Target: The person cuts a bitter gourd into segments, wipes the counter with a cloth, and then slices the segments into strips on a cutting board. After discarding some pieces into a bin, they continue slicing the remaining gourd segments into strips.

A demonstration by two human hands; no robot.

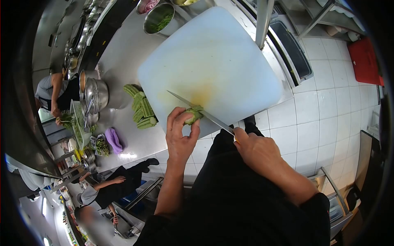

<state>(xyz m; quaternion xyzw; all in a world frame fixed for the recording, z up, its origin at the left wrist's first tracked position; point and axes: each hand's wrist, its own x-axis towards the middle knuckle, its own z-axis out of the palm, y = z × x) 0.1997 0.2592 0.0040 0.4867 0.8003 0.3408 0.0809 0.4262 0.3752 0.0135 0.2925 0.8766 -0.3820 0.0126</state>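
Note:
My left hand (180,133) grips a green ridged vegetable piece (192,116) between thumb and fingers, above the near edge of the white cutting board (213,53). In my right hand (256,149) is a knife (205,114); its blade points up and to the left and passes right beside the piece. Whether the blade touches the piece I cannot tell. Several ridged green vegetable pieces (142,106) lie on the steel counter, just left of the board. A yellowish stain marks the board beyond the blade.
Metal bowls, one with cut greens (164,20), stand past the board. A purple cloth (113,140), steel pots (96,93) and a green basket (79,119) are at left. Co-workers (57,90) (111,184) stand farther left. A red bin (364,61) is at right.

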